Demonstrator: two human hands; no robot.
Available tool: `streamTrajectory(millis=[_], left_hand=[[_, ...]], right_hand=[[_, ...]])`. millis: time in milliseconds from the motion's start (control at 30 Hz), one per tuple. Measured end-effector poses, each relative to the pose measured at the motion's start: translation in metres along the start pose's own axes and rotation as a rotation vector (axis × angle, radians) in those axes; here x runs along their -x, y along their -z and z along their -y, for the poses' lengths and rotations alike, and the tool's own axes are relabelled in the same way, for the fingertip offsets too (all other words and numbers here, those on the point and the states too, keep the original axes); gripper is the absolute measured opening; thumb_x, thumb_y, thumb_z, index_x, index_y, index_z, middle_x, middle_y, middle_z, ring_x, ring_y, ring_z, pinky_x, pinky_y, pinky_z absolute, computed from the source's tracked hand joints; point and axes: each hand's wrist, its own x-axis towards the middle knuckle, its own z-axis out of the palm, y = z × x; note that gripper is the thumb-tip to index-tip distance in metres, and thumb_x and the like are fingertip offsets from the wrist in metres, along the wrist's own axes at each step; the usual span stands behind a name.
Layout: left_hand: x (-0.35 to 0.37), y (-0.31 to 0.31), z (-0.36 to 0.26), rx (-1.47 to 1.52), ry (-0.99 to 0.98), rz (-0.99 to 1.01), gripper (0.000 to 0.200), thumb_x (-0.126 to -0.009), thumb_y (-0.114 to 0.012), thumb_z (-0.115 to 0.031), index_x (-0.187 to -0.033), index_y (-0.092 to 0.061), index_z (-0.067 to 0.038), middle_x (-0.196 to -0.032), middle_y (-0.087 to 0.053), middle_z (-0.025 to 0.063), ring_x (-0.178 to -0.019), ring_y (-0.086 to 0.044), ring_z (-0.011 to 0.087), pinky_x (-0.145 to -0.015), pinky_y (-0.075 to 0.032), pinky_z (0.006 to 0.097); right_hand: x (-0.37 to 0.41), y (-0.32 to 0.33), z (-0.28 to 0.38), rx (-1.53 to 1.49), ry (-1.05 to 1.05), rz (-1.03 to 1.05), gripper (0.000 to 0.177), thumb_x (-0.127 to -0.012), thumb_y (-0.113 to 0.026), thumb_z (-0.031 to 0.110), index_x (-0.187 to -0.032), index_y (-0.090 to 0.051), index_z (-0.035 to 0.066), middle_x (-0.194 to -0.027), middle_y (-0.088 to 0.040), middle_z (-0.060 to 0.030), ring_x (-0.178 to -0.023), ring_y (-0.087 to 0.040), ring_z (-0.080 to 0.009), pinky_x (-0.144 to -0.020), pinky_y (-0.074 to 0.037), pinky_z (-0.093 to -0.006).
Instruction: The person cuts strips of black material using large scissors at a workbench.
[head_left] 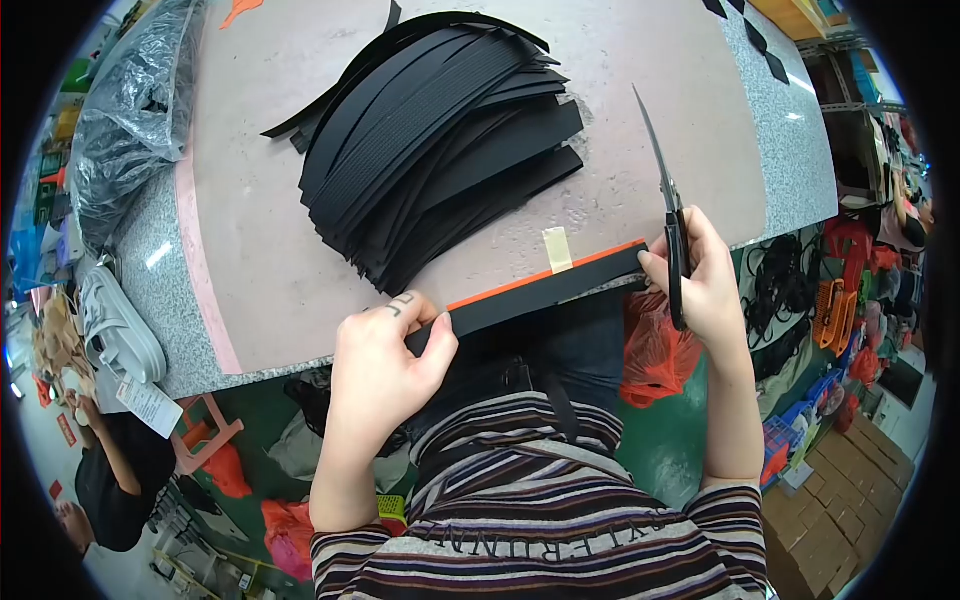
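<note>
A long black strip (540, 297) lies along the table's near edge, with an orange line showing behind it and a piece of pale tape (557, 250) at its far side. My left hand (390, 350) pinches the strip's left end between thumb and fingers. At the right end, my right hand (697, 275) holds black-handled scissors (674, 215), blades pointing away from me, while its thumb and a finger grip the strip. Beyond the strip a big fanned pile of black strips (430, 140) rests on the table.
On the table (260, 290) a clear plastic bag (135, 110) sits far left, near a grey sandal (120, 325) with a tag. Small black pieces (755, 38) lie far right. A red bag (660, 350) hangs below the near edge. Another person (115, 480) is at lower left.
</note>
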Motion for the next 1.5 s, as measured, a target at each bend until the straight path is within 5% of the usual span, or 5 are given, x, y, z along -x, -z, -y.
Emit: streamTrajectory(millis=[267, 600, 667, 1033, 1500], left_hand=[[-0.006, 0.047, -0.004, 0.278, -0.185, -0.449, 0.004, -0.086, -0.069, 0.001, -0.084, -0.066, 0.003, -0.069, -0.063, 0.0039, -0.063, -0.059, 0.0070, -0.060, -0.047, 0.0230], [-0.018, 0.058, 0.026, 0.763, -0.124, -0.369, 0.005, -0.095, -0.062, 0.001, -0.095, -0.065, 0.005, -0.077, -0.060, 0.0002, -0.063, -0.053, 0.0036, -0.056, -0.042, 0.0187], [-0.018, 0.058, 0.023, 0.752, -0.149, -0.365, 0.004, -0.095, -0.062, 0.001, -0.095, -0.064, 0.005, -0.077, -0.059, -0.0001, -0.063, -0.052, 0.0033, -0.056, -0.041, 0.0185], [-0.025, 0.056, 0.028, 0.856, -0.132, -0.330, 0.008, -0.096, -0.063, -0.004, -0.093, -0.065, 0.004, -0.070, -0.057, -0.0019, -0.056, -0.050, 0.0029, -0.051, -0.037, 0.0183], [0.014, 0.019, -0.021, 0.806, -0.006, 0.235, 0.018, -0.091, -0.066, -0.004, -0.108, -0.073, 0.001, -0.082, -0.074, 0.0098, -0.069, -0.070, 0.0132, -0.064, -0.055, 0.0249]], right_hand=[[-0.020, 0.005, 0.093, -0.229, 0.288, -0.235, 0.025, -0.087, -0.074, 0.012, -0.104, -0.058, 0.001, -0.071, -0.053, 0.0031, -0.049, -0.042, -0.0006, -0.045, -0.033, -0.0179], [0.024, -0.072, 0.094, -0.068, 0.056, 0.778, 0.051, -0.094, -0.064, 0.048, -0.081, -0.062, -0.002, -0.059, -0.046, -0.0018, -0.056, -0.042, -0.0104, -0.053, -0.035, -0.0302], [0.013, -0.081, 0.107, 0.067, 0.065, 0.841, 0.036, -0.094, -0.062, 0.029, -0.108, -0.064, -0.004, -0.071, -0.055, -0.0022, -0.065, -0.049, -0.0081, -0.060, -0.042, -0.0253], [0.015, -0.120, 0.096, -0.142, 0.147, 0.647, 0.023, -0.091, -0.069, 0.011, -0.076, -0.057, -0.001, -0.060, -0.042, 0.0056, -0.057, -0.036, -0.0023, -0.049, -0.032, -0.0242], [0.047, -0.070, 0.079, -0.733, -0.021, 0.473, 0.035, -0.087, -0.072, -0.002, -0.102, -0.042, 0.005, -0.091, -0.065, -0.0082, -0.087, -0.065, -0.0126, -0.079, -0.054, -0.0264]])
